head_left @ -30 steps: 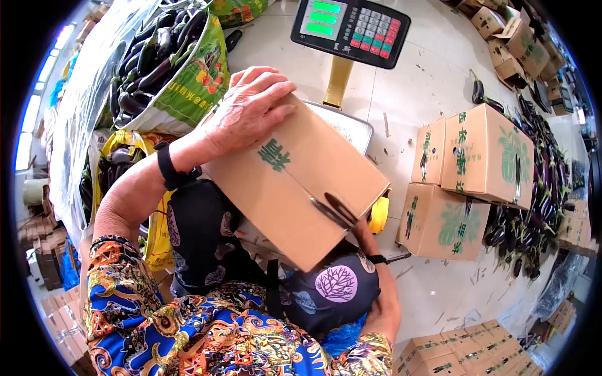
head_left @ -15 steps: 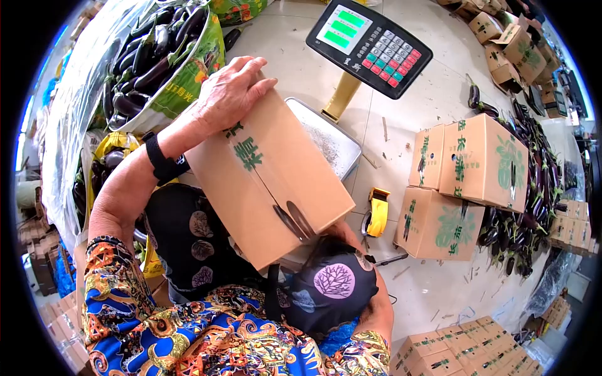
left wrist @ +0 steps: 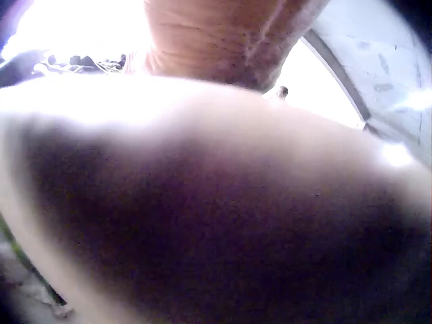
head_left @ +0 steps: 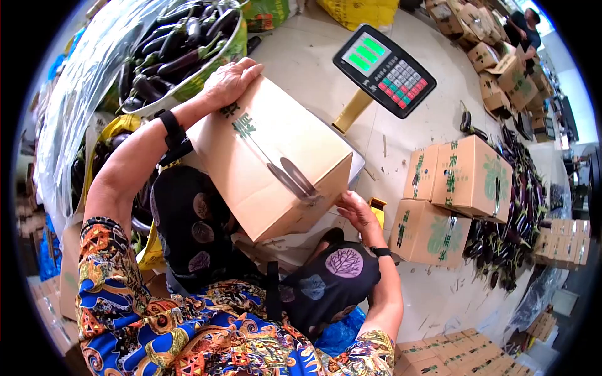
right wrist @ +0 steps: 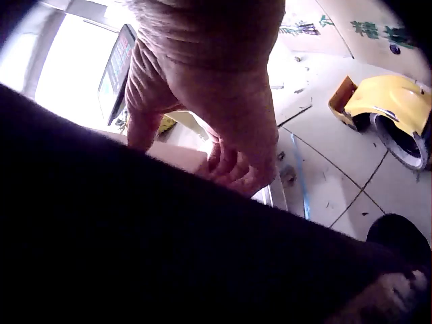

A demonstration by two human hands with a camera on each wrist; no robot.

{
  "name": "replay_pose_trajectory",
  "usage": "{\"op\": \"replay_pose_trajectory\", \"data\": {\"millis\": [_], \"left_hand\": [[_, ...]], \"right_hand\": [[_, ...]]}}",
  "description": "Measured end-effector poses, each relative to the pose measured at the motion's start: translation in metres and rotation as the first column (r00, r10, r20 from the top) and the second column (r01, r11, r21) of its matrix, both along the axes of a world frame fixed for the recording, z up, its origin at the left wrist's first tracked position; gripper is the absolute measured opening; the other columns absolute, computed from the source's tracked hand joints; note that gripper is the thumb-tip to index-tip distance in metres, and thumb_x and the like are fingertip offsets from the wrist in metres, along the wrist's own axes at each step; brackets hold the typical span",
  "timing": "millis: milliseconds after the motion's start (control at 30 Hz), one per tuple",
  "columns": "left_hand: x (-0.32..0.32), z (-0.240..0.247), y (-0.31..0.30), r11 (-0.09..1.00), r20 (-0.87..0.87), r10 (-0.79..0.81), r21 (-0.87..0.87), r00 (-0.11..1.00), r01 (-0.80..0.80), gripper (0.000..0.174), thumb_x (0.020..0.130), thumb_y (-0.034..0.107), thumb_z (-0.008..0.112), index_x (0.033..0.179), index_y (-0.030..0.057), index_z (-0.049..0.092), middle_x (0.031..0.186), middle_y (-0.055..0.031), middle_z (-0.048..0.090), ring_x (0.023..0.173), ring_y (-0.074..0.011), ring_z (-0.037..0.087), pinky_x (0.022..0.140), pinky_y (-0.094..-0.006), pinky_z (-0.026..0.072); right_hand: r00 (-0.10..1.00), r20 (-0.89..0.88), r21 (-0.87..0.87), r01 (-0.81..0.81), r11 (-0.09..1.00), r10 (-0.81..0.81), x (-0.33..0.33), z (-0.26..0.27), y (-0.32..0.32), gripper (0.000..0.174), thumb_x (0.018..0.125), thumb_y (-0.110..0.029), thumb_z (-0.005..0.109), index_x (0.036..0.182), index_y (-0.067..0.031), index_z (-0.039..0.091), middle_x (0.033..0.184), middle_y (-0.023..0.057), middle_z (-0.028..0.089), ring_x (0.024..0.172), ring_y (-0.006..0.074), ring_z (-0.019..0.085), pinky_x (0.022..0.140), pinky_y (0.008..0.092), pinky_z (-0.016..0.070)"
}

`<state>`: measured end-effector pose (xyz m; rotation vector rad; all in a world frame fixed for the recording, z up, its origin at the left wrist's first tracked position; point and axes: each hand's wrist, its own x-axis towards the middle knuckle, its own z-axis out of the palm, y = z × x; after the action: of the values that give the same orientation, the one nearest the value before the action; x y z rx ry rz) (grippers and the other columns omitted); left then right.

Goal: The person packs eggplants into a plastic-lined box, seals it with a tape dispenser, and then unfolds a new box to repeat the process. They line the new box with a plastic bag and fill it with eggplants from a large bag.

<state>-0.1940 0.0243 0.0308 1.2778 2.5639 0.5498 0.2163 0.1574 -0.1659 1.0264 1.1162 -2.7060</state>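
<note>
left hand (head_left: 231, 81) and right hand (head_left: 355, 210) curl fingers round a carton (head_left: 276, 156) above a pale tiled floor (head_left: 302, 57) littered with eggplants (head_left: 515, 230).

"How's the feed looking on your end?"

"The head view is bright with even daylight, and I read it sharp through the middle. The pale floor (head_left: 307, 62) washes out a little toward 12 o'clock. The box (head_left: 269, 150) is lit on top and slightly darker on its near side. The fisheye bends everything at the rim, and black corners ring the circle."

"And the wrist cameras?"

"The left wrist gives me almost nothing. A dark blurred mass fills the frame, with blown-out white from 10 to 2 o'clock. The right wrist is dim, with a black out-of-focus band across 6 to 9. The right hand (right wrist: 216, 88) is backlit and soft. Only the yellow tape dispenser (right wrist: 381, 104) at 2 o'clock is fairly clear."
</note>
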Motion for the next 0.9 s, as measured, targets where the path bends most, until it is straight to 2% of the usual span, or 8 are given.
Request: {"op": "replay_pose_trajectory", "data": {"millis": [133,167,300,433,600,667,733,900], "left_hand": [[-0.042,-0.034,-0.032,0.981,0.049,-0.113,0.164,0.992,0.104,0.049,0.103,0.044,0.044,0.132,0.0074,0.058,0.126,-0.0139,0.064,0.118,-0.0263,0.06,0.103,-0.0349,0.0434],[-0.045,-0.042,-0.037,0.966,0.239,-0.181,0.223,0.954,0.127,0.05,0.103,0.044,0.044,0.134,0.0069,0.057,0.127,-0.0139,0.064,0.12,-0.0248,0.058,0.105,-0.0347,0.0425],[-0.03,-0.021,-0.04,0.956,0.377,-0.29,0.145,0.88,0.253,0.037,0.099,0.027,0.05,0.129,0.0058,0.058,0.129,-0.0159,0.061,0.113,-0.0326,0.061,0.099,-0.0385,0.047],[-0.036,-0.069,-0.067,0.893,0.287,-0.448,0.086,0.847,0.443,0.042,0.098,0.037,0.056,0.127,0.0065,0.059,0.117,-0.0164,0.066,0.095,-0.0286,0.067,0.083,-0.0384,0.0549],[-0.008,-0.192,-0.095,0.958,0.654,-0.078,-0.16,0.752,0.239,0.069,0.088,0.051,0.065,0.137,0.0036,0.052,0.12,-0.0223,0.063,0.093,-0.0318,0.068,0.065,-0.0387,0.0584],[0.001,-0.262,-0.101,0.968,0.55,-0.194,-0.029,0.812,0.251,0.081,0.087,0.053,0.066,0.144,-0.0009,0.044,0.138,-0.0255,0.054,0.111,-0.0372,0.062,0.089,-0.0416,0.0542],[0.018,-0.277,-0.101,0.981,0.514,-0.14,-0.046,0.847,0.191,0.076,0.089,0.057,0.064,0.135,-0.0022,0.051,0.127,-0.0293,0.06,0.123,-0.0389,0.055,0.101,-0.046,0.0439],[0.027,-0.274,-0.119,0.944,0.726,0.045,-0.256,0.686,0.209,0.066,0.085,0.055,0.066,0.115,-0.0042,0.065,0.111,-0.0278,0.066,0.11,-0.0349,0.063,0.094,-0.0447,0.0488]], "right_hand": [[0.943,-0.288,0.017,0.178,0.984,-0.166,0.029,-0.001,0.039,0.025,0.095,-0.023,0.064,0.117,-0.0131,0.057,0.102,-0.0005,0.061,0.099,0.0131,0.059,0.09,0.0314,0.0465],[0.895,-0.288,0.036,0.365,0.93,-0.34,0.034,0.013,0.05,0.016,0.094,-0.017,0.064,0.108,-0.0139,0.056,0.092,-0.0003,0.058,0.092,0.0147,0.06,0.088,0.0352,0.0492],[0.874,-0.263,0.383,0.483,0.788,-0.408,0.026,0.184,0.034,0.038,0.09,-0.005,0.059,0.128,-0.0013,0.056,0.123,0.0089,0.063,0.116,0.0231,0.058,0.104,0.0374,0.0425],[0.993,-0.09,0.832,0.12,0.542,-0.081,0.0,0.289,-0.035,0.026,0.08,0.002,0.071,0.106,-0.0026,0.067,0.094,0.0044,0.071,0.086,0.0148,0.065,0.082,0.0305,0.0517],[0.956,0.267,0.938,-0.286,0.193,0.119,-0.033,0.3,-0.093,0.017,0.075,0.003,0.078,0.083,-0.0003,0.063,0.075,0.0081,0.067,0.07,0.0154,0.063,0.062,0.0313,0.0492],[0.916,0.347,0.934,-0.357,0.014,0.203,-0.057,0.301,-0.113,0.02,0.075,0.0,0.078,0.081,-0.0013,0.06,0.071,0.0121,0.059,0.065,0.0264,0.06,0.06,0.0367,0.0476],[0.913,0.325,0.945,-0.303,-0.124,0.247,-0.068,0.295,-0.128,0.021,0.074,-0.002,0.078,0.08,-0.0027,0.058,0.072,0.0147,0.056,0.067,0.0336,0.057,0.06,0.041,0.0465],[0.753,0.515,0.853,-0.4,-0.335,0.41,-0.065,0.256,-0.157,0.022,0.073,-0.012,0.077,0.078,-0.0071,0.056,0.073,0.0091,0.059,0.069,0.0277,0.059,0.06,0.0391,0.0488]]}}
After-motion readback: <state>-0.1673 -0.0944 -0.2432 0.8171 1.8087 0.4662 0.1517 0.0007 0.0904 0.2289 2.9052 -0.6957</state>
